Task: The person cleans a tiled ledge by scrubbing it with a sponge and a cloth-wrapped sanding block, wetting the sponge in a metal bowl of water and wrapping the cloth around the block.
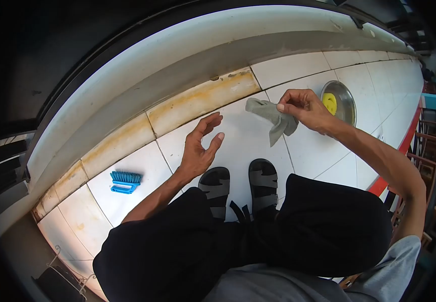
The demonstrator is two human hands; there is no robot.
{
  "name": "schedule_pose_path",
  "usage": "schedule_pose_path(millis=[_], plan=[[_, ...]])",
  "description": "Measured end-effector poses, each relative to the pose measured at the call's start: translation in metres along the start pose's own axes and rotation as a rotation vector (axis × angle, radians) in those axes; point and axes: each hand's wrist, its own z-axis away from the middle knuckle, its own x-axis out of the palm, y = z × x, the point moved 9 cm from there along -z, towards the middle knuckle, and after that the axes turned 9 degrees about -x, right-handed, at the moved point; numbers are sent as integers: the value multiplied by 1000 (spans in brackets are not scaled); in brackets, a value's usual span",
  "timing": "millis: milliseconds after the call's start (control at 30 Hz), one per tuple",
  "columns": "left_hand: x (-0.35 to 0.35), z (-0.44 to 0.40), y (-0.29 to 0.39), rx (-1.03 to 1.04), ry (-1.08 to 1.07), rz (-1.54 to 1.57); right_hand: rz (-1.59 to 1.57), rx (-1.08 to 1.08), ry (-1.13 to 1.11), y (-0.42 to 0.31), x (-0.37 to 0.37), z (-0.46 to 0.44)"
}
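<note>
A crumpled grey-green cloth (281, 122) hangs from my right hand (306, 109), pinched between thumb and fingers above the white floor tiles. My left hand (201, 146) is raised to the left of the cloth, apart from it, with thumb and fingers spread and nothing between them. Behind my right hand a round metal bowl (347, 100) stands on the tiles, with a yellow object (329, 103) in it. To the left of my left forearm a blue brush (125, 182) lies on the floor.
Yellow-stained tiles (203, 100) run along the base of a pale curved wall (187, 65). My sandalled feet (263, 183) are on the floor just below the hands. A red edge (378, 186) and wooden furniture (425, 146) are at the right. A thin metal stand (82, 287) is at lower left.
</note>
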Motion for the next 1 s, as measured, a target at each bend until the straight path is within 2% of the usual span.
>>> schedule_pose_path(millis=[33, 100, 233, 267, 333, 500, 567, 600, 667, 733, 833, 867, 1000], plan=[[14, -10, -9, -15, -26, 49, -184, 27, 45, 15, 7, -3], [33, -17, -27, -139, -45, 242, -495, -142, 51, 32, 33, -12], [30, -2, -33, -174, 51, 141, -992, -117, 281, 69, 94, -22], [30, 2, -38, -178, 82, 124, -1022, -90, 261, 75, 113, -23], [32, 4, -47, -169, 132, 100, -1002, -222, 260, 74, 127, -20], [37, -7, -44, -175, 159, 73, -880, -246, 244, 73, 140, -16], [35, -7, -63, -316, 194, 130, -803, -245, 257, 70, 137, -15], [35, -7, -67, -324, 192, 137, -723, -263, 261, 68, 134, -13], [42, -7, -79, -395, 92, 241, -639, -275, 260, 59, 133, -13], [41, -3, -83, -382, 123, 179, -530, -280, 482, 50, 117, -9], [39, 5, -85, -335, 181, 47, -666, -239, 521, 55, 111, -16], [39, 7, -82, -300, 198, -19, -651, -212, 493, 53, 112, -19], [41, 14, -85, -334, 236, 37, -499, -269, 491, 58, 120, -22]])
